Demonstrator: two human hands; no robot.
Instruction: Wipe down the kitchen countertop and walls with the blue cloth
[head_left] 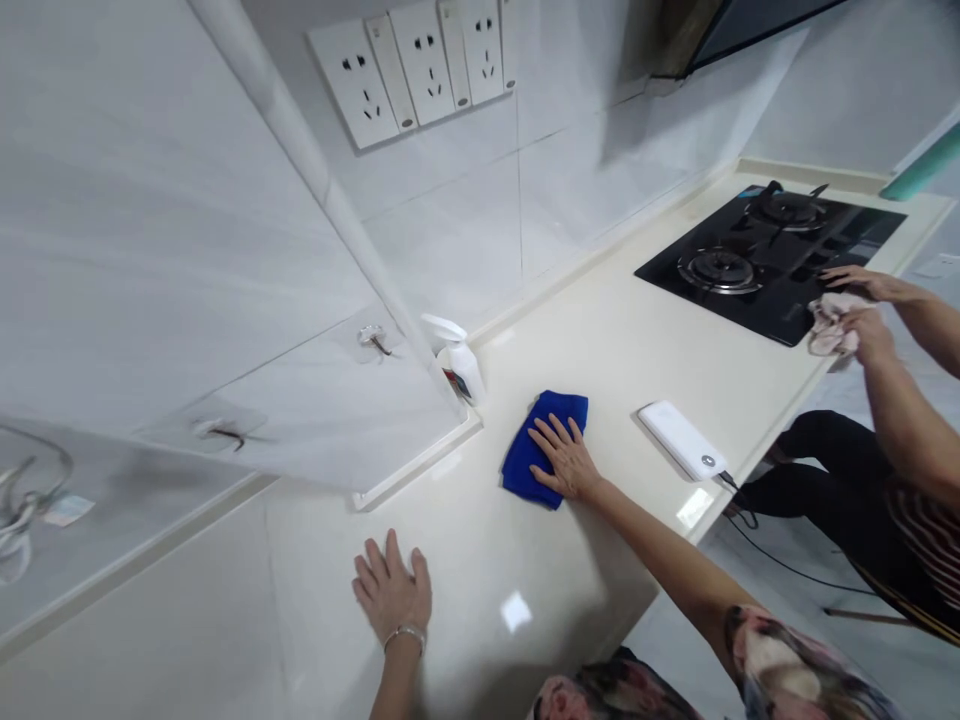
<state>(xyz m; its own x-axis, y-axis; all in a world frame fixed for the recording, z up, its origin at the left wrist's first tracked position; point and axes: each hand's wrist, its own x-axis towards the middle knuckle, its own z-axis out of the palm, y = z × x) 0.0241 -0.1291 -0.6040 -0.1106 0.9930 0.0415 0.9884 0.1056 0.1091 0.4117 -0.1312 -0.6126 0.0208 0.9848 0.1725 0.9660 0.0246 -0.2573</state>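
- Right hand (pixel 566 458) is down flat on the blue microfiber cloth (pixel 556 425), fingers spread, pressing from above, not gripping!
- The cloth sits folded in a loose bunch on the cream countertop (pixel 622 335), well in from the edge on the person's side.
- Left hand (pixel 390 590) is open too, palm down and fingers spread on the counter, holding nothing, a metal bracelet (pixel 405 636) at the wrist.
- Between the two hands there's a good gap of counter, and the left hand is nearer the white panel's lower edge.
- Just past the cloth, a white spray bottle (pixel 459 365) stands upright in the corner beside the tall white panel (pixel 225 280).
- On the other side, near the counter's outer edge, lies a white power bank (pixel 679 438), its black cable (pixel 780 555) dropping over the edge.
- Farther along is a black gas hob (pixel 750 260) with two burners.
- Over the hob's near corner, a co-worker's hands (pixel 847 310) work a crumpled pale cloth (pixel 832 328), right at the glass edge.
- Up on the wall, above the backsplash, runs a row of white sockets (pixel 411 75).
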